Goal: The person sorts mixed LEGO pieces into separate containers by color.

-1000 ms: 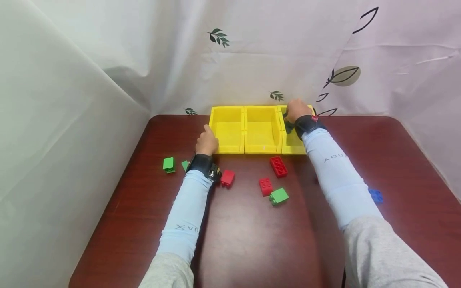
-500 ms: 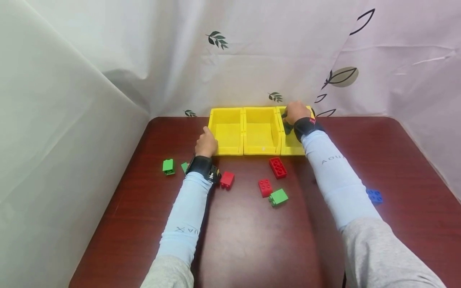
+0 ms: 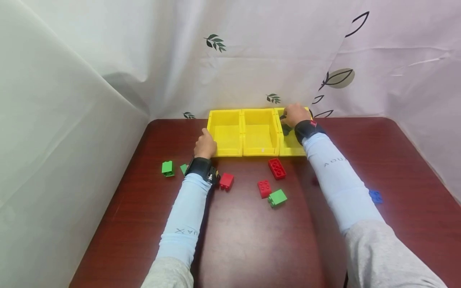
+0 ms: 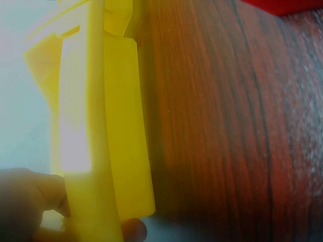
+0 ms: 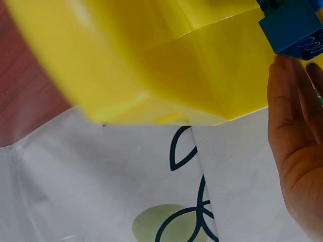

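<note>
Three joined yellow bins (image 3: 242, 151) stand at the table's far edge. My left hand (image 3: 205, 145) grips the left bin's side wall; the left wrist view shows the thumb (image 4: 50, 191) on one side of the yellow wall and a fingertip (image 4: 135, 230) on the other. Over the right bin (image 3: 292, 152) my right hand (image 3: 296, 114) reaches in. The right wrist view shows that hand's fingers (image 5: 283, 96) extended, with their tips against or just beside a blue toy brick (image 5: 290, 27). Its thumb is mostly hidden, and a dark shape (image 3: 287, 129) shows below the hand.
On the table lie red bricks (image 3: 277, 168), (image 3: 226, 181), (image 3: 264, 189) and green bricks (image 3: 277, 198), (image 3: 167, 168). Another green brick (image 3: 183, 169) is partly hidden by my left wrist. A blue brick (image 3: 375, 196) lies beside my right forearm. White cloth (image 3: 173, 64) hangs behind the bins.
The whole head view has shifted slightly, so the scene sits a little lower. Both hands keep their places at the bins, and the bricks on the table have not moved.
</note>
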Motion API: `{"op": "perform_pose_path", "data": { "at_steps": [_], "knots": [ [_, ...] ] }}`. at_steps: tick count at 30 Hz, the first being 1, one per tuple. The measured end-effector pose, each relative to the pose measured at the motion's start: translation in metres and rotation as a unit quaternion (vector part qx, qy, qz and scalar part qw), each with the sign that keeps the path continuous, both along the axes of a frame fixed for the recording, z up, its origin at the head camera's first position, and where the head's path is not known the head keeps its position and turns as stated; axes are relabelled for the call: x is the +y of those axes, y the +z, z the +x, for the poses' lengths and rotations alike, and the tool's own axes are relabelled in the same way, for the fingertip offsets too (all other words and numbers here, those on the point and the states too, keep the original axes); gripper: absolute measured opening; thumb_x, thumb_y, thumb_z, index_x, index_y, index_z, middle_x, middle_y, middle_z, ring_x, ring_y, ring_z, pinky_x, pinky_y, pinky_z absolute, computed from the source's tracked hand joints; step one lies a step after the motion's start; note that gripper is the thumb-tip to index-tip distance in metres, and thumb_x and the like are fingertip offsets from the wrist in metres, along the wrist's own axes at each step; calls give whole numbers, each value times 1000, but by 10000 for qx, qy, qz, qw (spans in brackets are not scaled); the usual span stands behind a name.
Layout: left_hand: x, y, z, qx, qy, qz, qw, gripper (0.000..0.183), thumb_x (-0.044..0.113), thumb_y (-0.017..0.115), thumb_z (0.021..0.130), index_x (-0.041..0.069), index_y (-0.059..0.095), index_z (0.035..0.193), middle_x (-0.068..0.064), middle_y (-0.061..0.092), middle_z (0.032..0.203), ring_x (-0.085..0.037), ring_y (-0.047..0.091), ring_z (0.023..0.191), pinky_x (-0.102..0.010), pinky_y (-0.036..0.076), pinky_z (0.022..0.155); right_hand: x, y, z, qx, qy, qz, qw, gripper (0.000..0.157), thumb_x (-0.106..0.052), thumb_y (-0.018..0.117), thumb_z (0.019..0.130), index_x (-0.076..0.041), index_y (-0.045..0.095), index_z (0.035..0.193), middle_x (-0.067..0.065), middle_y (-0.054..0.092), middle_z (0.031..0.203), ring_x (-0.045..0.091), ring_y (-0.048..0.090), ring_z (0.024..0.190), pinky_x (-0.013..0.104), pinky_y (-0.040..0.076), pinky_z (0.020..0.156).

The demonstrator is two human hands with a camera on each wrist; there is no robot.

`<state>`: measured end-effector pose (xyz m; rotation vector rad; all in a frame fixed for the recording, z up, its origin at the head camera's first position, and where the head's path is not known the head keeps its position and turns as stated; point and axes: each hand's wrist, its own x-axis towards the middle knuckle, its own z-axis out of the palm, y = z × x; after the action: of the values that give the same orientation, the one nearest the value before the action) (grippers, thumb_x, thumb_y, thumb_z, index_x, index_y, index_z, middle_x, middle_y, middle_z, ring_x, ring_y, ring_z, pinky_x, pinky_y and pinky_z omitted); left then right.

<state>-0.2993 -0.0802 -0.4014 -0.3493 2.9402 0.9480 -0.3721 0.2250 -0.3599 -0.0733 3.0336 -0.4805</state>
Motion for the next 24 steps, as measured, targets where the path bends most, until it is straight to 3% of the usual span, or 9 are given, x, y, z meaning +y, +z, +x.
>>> {"op": "perform_pose_path", "data": {
  "at_steps": [7,15,24],
  "knots": [
    [-6,2,-7,81,47,26,10000,47,15,57,96,7,31,134,-20,53,109,-37,56,95,-50,49,94,6,15,8,118,-16,-73,9999,48,-27,63,95,1,56,134,23,60,131,38,56,104,55,45,101],
    [-17,0,-9,23,90,62,9999,47,15,55,97,6,30,135,-21,52,111,-38,55,97,-50,48,96,13,31,32,273,299,194,9990,47,-28,60,96,2,57,132,24,61,128,38,56,104,53,48,96],
    [-21,2,-14,12,72,70,9999,48,14,55,97,6,29,136,-21,52,112,-38,55,97,-51,48,97,30,39,72,227,521,574,9967,51,-29,64,93,2,58,132,25,61,125,39,55,108,54,50,94]
  ]
}}
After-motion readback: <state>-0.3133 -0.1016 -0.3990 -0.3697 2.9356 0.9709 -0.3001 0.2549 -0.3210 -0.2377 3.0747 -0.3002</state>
